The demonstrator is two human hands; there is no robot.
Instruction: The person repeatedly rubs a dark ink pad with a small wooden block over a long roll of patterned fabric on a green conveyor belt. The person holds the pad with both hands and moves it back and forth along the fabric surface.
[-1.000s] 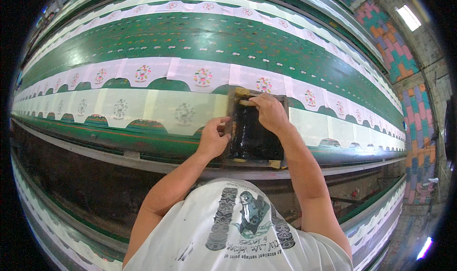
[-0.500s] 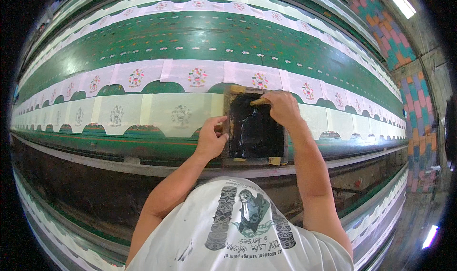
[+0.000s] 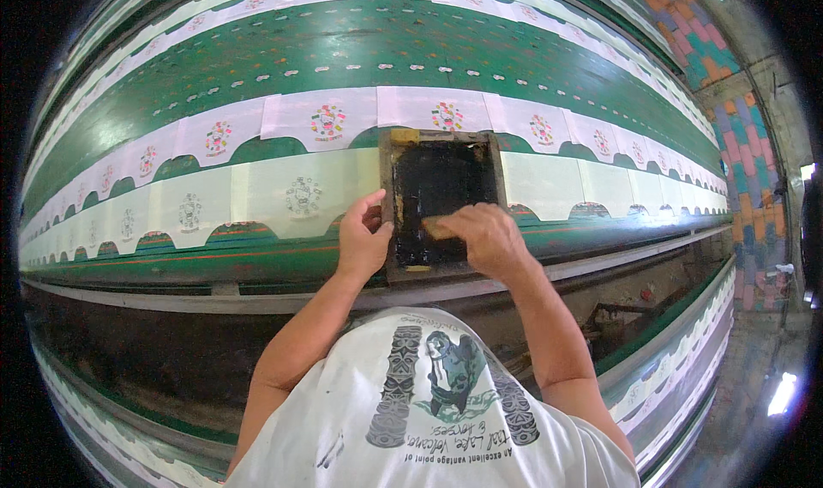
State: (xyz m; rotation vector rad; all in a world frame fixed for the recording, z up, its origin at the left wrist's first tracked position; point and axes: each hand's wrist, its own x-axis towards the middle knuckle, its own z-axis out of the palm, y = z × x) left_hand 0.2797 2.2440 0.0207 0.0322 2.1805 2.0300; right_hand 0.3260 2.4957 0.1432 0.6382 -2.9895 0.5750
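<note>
A: What does the right hand (image 3: pixel 487 235) have?

B: It is closed around a tan scraper (image 3: pixel 439 228), whose end sticks out just to the left of the fingers. Hand and scraper are over the lower part of a black panel (image 3: pixel 441 175), which looks wet and streaky to the left of that hand.

A: And the frame (image 3: pixel 495 175) around the panel?

B: Its wooden rim lies between the two hands, running along the left hand's fingertips on one side and up past the right hand on the other. A yellowish patch (image 3: pixel 405 135) sits on its corner, beyond the left hand.

A: Is the left hand (image 3: pixel 363 235) gripping it?

B: Its fingers are curled, with fingertips and thumb at the frame's left edge. I can't tell whether it squeezes or merely rests there.

A: What's near that hand?

B: Just left of it and a little beyond, a pale cloth piece (image 3: pixel 303 195) bears a dark outline print. Farther from the hand lies a row of white pieces (image 3: pixel 327 121) with colourful round prints. All of it is on a long green bench (image 3: pixel 343 38), which stretches away to both sides of the hands.
</note>
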